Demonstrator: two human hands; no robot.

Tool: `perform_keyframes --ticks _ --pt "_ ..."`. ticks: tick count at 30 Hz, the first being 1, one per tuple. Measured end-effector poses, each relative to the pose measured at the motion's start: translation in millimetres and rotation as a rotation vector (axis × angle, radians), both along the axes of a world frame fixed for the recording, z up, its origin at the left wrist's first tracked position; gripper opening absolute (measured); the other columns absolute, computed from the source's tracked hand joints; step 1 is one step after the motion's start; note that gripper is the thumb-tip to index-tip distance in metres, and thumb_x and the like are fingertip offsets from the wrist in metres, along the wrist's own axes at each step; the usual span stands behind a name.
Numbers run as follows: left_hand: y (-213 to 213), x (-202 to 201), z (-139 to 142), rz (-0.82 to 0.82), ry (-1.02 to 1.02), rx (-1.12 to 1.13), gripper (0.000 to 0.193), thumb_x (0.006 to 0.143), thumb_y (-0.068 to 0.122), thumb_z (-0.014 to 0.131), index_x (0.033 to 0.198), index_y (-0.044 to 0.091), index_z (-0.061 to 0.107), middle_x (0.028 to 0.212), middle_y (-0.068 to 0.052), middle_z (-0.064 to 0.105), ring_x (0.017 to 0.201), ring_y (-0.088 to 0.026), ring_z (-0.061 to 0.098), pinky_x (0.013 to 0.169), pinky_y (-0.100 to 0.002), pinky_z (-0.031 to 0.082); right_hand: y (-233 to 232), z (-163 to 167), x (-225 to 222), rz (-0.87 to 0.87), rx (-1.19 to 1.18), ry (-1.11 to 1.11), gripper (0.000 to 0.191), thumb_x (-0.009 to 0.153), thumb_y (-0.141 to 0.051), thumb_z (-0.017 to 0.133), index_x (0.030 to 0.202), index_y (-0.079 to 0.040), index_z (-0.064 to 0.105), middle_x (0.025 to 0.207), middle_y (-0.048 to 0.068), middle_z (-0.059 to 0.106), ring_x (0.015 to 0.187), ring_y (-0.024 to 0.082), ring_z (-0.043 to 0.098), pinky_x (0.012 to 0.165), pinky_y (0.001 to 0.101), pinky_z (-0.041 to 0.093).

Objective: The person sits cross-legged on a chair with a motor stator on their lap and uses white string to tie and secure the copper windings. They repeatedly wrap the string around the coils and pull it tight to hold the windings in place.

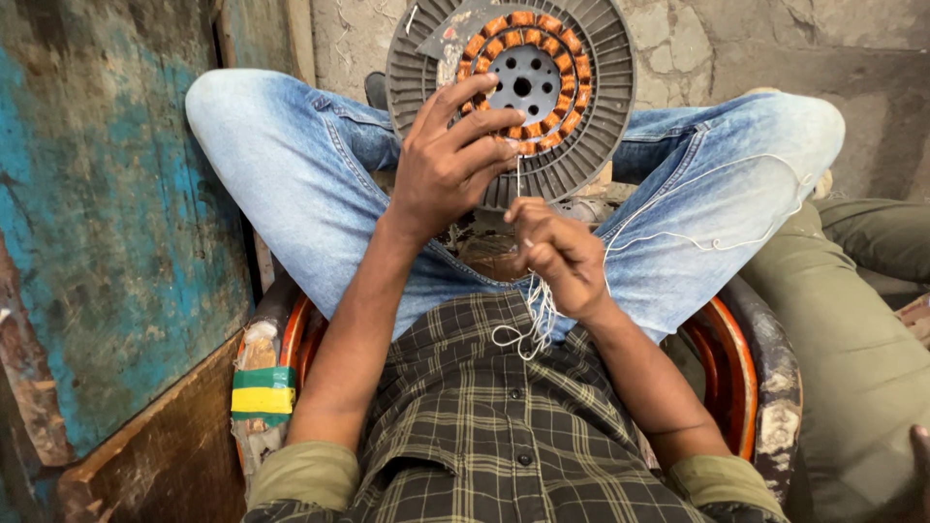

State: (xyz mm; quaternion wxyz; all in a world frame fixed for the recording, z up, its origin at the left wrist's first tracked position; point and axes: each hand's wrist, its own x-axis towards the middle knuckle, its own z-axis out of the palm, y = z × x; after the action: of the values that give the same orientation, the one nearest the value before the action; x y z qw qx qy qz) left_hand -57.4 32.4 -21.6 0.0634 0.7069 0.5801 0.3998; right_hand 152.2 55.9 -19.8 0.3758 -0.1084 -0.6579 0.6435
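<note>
Off to the far left of the hands, a worn wall (pixel 107 213) with peeling blue paint was seen, and below it a bit of yellow and green tape (pixel 263 394) was wrapped on the chair's rim. The left hand (pixel 448 160) was pressed against a round fan stator (pixel 511 92), fingers spread and curled over its ring of copper windings (pixel 557 58), so the disc was kept propped upright between the knees. Blue jeans (pixel 291 174) were worn on the crossed legs, which framed both hands. Just below and to the right of the left hand, the right hand (pixel 559 257) was closed in a pinch on a thin white string (pixel 531 320); a short length was drawn taut up toward the windings, while loose loops were left hanging under that hand over a dark plaid shirt (pixel 484 426). More of the string was trailed across the thigh right of the hand. The red, rusty chair rim (pixel 741 373) was visible lower right, and past it another person's olive trouser leg (pixel 852 339) was seen.
</note>
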Motion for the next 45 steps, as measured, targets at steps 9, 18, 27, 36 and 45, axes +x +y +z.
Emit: perform_keyframes --ticks 9,18,27,36,45 --pt "0.5 8.6 13.9 -0.001 0.137 0.040 0.019 0.091 0.027 0.083 0.101 0.014 0.075 0.125 -0.001 0.071 0.135 -0.025 0.052 0.117 -0.056 0.037 -1.4 54.1 7.6 -0.102 0.510 -0.276 0.016 0.097 -0.024 0.067 0.090 -0.010 0.065 0.106 0.012 0.066 0.108 0.032 0.061 0.113 0.0531 0.039" --pt "-61.6 27.5 16.4 -0.316 -0.179 -0.214 0.018 0.090 0.025 0.083 0.091 0.008 0.076 0.084 -0.004 0.074 0.078 -0.016 0.072 0.118 -0.051 0.046 -4.1 9.6 71.0 0.094 -0.268 -0.149 0.023 0.105 -0.026 0.062 0.099 -0.005 0.070 0.085 0.012 0.071 0.056 0.011 0.061 0.052 0.0268 0.055" --pt "-64.8 -16.3 30.2 -0.217 -0.415 -0.409 0.017 0.093 0.021 0.078 0.094 0.005 0.076 0.089 -0.007 0.075 0.083 -0.018 0.072 0.095 -0.042 0.059 55.0 39.1 89.1 -0.167 -0.258 0.134 0.033 0.109 -0.024 0.067 0.087 0.000 0.062 0.057 -0.002 0.045 0.048 0.004 0.040 0.045 0.0220 0.032" --pt "-19.9 -109.9 26.5 -0.094 -1.099 -0.576 0.043 0.098 0.043 0.073 0.118 0.004 0.070 0.078 -0.001 0.065 0.069 -0.008 0.065 0.068 -0.026 0.060 192.1 43.2 11.1 0.155 0.176 -0.342 0.021 0.114 -0.015 0.073 0.107 0.004 0.072 0.080 0.000 0.066 0.068 0.003 0.057 0.057 0.0187 0.043" --pt "87.8 -142.5 22.9 -0.103 -0.715 -0.799 0.044 0.093 0.043 0.078 0.118 0.007 0.072 0.073 0.009 0.061 0.062 -0.003 0.056 0.057 -0.024 0.054 251.9 -14.5 -50.8 -0.044 0.166 -0.407 0.020 0.116 -0.018 0.075 0.108 0.001 0.072 0.083 -0.004 0.064 0.072 0.004 0.054 0.063 0.0224 0.042"
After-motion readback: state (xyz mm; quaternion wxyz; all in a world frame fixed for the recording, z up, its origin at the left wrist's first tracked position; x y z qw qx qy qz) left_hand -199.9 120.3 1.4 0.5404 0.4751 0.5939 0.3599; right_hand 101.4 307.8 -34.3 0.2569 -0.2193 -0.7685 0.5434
